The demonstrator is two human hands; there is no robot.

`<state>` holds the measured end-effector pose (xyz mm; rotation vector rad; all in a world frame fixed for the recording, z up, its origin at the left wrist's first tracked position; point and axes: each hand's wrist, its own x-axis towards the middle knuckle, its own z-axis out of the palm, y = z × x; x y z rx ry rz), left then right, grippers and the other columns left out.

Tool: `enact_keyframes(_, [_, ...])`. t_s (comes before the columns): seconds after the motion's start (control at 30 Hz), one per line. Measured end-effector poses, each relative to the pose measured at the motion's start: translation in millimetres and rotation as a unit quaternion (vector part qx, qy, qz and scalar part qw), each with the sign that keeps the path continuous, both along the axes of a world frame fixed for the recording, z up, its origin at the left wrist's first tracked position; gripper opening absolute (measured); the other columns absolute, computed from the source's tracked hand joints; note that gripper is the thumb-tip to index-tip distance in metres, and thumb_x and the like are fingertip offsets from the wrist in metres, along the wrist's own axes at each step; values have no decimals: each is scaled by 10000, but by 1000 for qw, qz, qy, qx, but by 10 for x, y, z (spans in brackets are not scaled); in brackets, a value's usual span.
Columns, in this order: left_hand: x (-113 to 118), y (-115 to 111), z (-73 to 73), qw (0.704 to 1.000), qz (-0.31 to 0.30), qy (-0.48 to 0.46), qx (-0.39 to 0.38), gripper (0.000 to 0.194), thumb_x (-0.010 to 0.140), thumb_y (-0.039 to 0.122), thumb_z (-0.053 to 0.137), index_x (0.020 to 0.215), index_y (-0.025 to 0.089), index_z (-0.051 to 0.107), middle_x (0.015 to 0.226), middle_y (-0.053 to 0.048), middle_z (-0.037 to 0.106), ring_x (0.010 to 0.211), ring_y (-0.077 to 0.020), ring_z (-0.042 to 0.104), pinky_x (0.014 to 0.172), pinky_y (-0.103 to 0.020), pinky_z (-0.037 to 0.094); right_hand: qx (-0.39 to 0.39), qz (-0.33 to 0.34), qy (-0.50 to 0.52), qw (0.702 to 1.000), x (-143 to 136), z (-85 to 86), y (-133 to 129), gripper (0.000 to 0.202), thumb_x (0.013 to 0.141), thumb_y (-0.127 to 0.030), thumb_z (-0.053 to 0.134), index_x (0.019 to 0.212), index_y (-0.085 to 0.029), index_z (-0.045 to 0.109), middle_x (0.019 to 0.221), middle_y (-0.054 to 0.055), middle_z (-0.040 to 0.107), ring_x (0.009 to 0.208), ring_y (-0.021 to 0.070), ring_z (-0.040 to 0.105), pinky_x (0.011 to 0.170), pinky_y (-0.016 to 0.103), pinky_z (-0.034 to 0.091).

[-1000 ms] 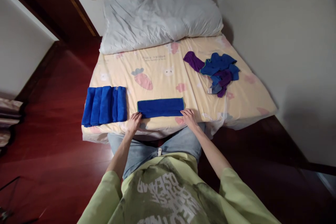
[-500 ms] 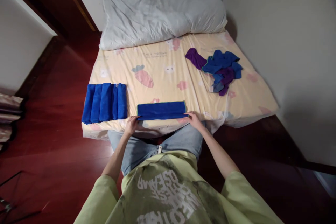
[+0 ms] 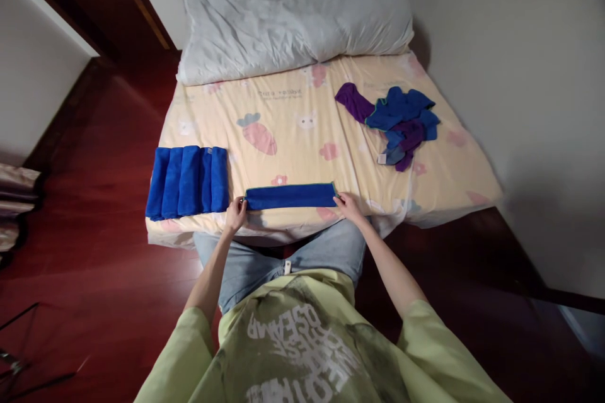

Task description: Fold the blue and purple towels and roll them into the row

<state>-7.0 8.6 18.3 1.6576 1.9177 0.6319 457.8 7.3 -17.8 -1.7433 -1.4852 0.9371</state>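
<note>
A blue towel with green edging (image 3: 290, 197) lies as a narrow folded strip near the front edge of the bed. My left hand (image 3: 236, 214) pinches its left end, and my right hand (image 3: 348, 206) pinches the right end. Left of my left hand sits a row of several rolled or folded blue towels (image 3: 189, 181), packed side by side. Farther off to the right, a loose heap of blue and purple cloths (image 3: 403, 119) lies crumpled, one with a pale tag.
The bed (image 3: 283, 129) has a yellow sheet with carrot and rabbit prints. A large grey-white pillow or quilt (image 3: 293, 12) spans its far end. A wall (image 3: 510, 88) runs along the right. Black stand legs (image 3: 28, 352) rest on the dark red floor at lower left.
Both hands have moved slightly away from me, carrying the near edge of the blue towel over, so the strip is narrower now. The row and the heap stay put.
</note>
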Motion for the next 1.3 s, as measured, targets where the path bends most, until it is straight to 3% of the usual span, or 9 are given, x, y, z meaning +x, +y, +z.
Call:
enact_keyframes(0.2, [65, 99, 58, 998, 9, 48, -29, 313, 976, 331, 502, 1138, 138, 687, 878, -116, 745, 884, -266, 722, 803, -310, 507, -9, 8, 5, 1000, 3, -11, 93, 390, 801, -588, 618, 860, -203, 645, 891, 122, 744, 821, 266, 697, 810, 412, 573])
enact_keyframes(0.57, [67, -44, 61, 994, -7, 110, -17, 272, 972, 310, 540, 1148, 166, 689, 875, -110, 745, 965, -282, 690, 873, -338, 502, -2, -3, 13, 1000, -74, 82, 93, 362, 781, -552, 693, 821, -196, 646, 730, 89, 712, 676, 225, 676, 640, 332, 552])
enact_keyframes(0.7, [132, -66, 63, 990, 3, 136, -28, 293, 985, 316, 527, 1206, 175, 659, 858, -94, 734, 973, -283, 672, 860, -343, 502, -7, 10, -70, 998, -96, 144, 71, 255, 823, -429, 678, 900, -188, 652, 734, 66, 701, 688, 224, 678, 677, 340, 554])
enact_keyframes(0.8, [220, -86, 50, 983, 6, 185, 5, 309, 983, 304, 523, 1228, 169, 654, 962, -128, 729, 1058, -309, 649, 868, -370, 504, 66, 26, -177, 982, -141, 243, -6, 226, 862, -316, 655, 1045, -186, 677, 929, 103, 732, 877, 257, 695, 826, 395, 560])
enact_keyframes(0.9, [243, -123, 34, 969, -48, 223, 93, 326, 959, 213, 501, 1232, 162, 672, 1267, -177, 666, 1211, -336, 592, 957, -431, 492, 168, 121, -257, 944, -160, 339, -117, 258, 915, -198, 561, 1120, -194, 719, 1218, 139, 703, 1140, 284, 646, 1015, 457, 493])
enact_keyframes(1.0, [161, -169, 3, 955, -175, 195, 139, 400, 924, 136, 474, 1273, 168, 669, 1382, -155, 622, 1294, -307, 559, 1070, -460, 465, 201, 218, -276, 914, -133, 365, -201, 358, 902, -138, 536, 1193, -210, 733, 1294, 106, 694, 1214, 273, 613, 1074, 468, 453])
enact_keyframes(1.1, [51, -182, -40, 946, -249, 156, 140, 496, 897, 177, 532, 1387, 154, 608, 1420, -149, 607, 1350, -297, 527, 1136, -471, 448, 205, 230, -267, 913, -100, 321, -212, 438, 873, -159, 586, 1293, -204, 701, 1362, 100, 669, 1255, 275, 596, 1092, 472, 449])
enact_keyframes(1.2, [-17, -126, -60, 947, -255, 143, 130, 535, 876, 166, 542, 1408, 135, 595, 1435, -153, 602, 1369, -307, 514, 1156, -478, 443, 200, 218, -244, 923, -90, 268, -153, 441, 873, -118, 548, 1274, -199, 713, 1328, 99, 690, 1259, 269, 605, 1088, 470, 462])
enact_keyframes(1.3, [-61, -10, -34, 955, -245, 118, 115, 462, 896, 138, 491, 1332, 123, 644, 1302, -160, 673, 1264, -290, 591, 1121, -460, 475, 179, 197, -212, 940, -70, 245, -64, 420, 893, -96, 500, 1227, -202, 732, 1233, 105, 725, 1205, 265, 635, 1065, 472, 487])
